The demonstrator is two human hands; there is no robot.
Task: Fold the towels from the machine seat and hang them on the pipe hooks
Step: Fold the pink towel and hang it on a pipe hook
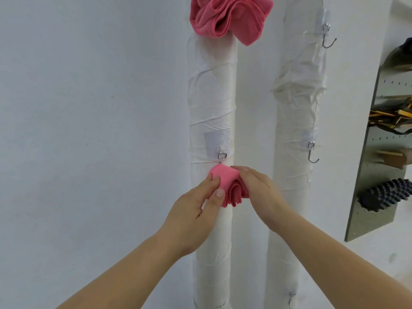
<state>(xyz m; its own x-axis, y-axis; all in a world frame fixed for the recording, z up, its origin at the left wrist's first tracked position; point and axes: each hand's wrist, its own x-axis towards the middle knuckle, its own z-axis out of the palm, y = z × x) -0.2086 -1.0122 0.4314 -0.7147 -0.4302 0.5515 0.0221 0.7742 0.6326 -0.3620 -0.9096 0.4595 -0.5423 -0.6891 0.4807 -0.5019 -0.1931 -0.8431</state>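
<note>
One bunched pink towel already hangs high on the white wrapped pipe, while both hands, left and right, pinch a second folded pink towel at the lower metal hook, with two hooks bare.

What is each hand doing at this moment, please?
Left hand: closed, pinching the folded pink towel at the left pipe.
Right hand: closed on the same towel from the right side.

Two bare forearms, no sleeves; hands, left, right, short unpainted nails
</note>
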